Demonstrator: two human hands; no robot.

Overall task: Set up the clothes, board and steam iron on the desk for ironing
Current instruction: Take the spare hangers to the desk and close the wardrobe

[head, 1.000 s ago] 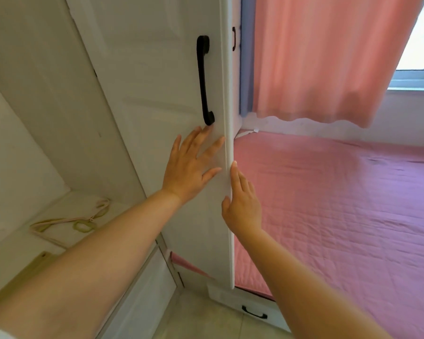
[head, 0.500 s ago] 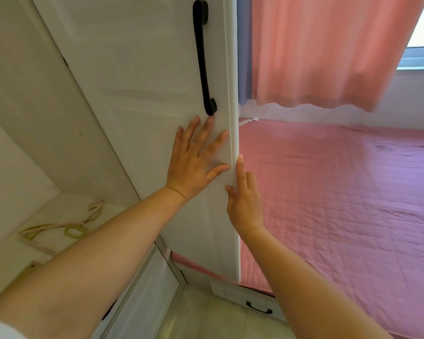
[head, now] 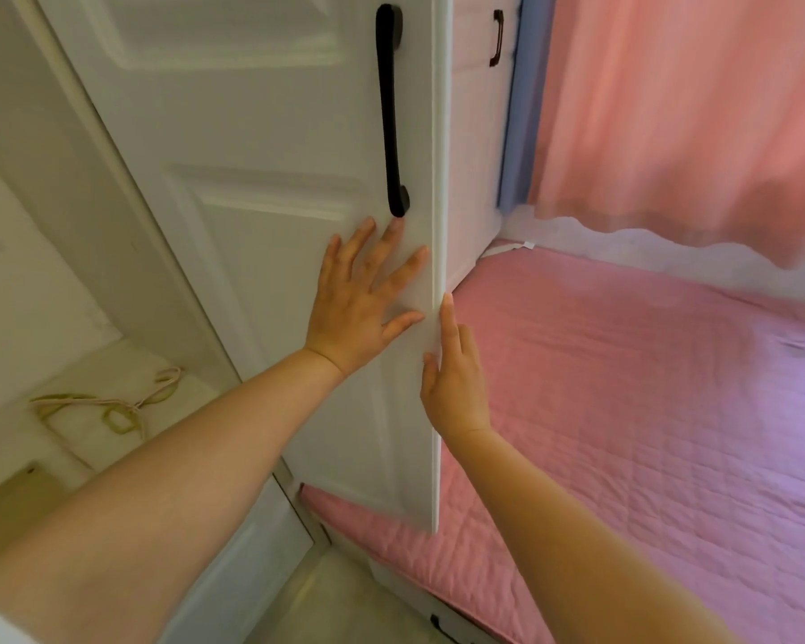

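Note:
A white wardrobe door with a long black handle stands partly open in front of me. My left hand lies flat on the door's face just below the handle, fingers spread. My right hand rests against the door's free edge with its fingers straight up along it. Neither hand holds anything. No clothes, ironing board or steam iron are in view.
Inside the wardrobe at lower left, a pale cord lies on a white shelf. A bed with a pink quilted cover fills the right side, under a pink curtain. A drawer handle shows below the bed.
The door has swung a little, showing more of its face and a second cabinet handle behind it. Both hands stay on the door, and my view has shifted slightly.

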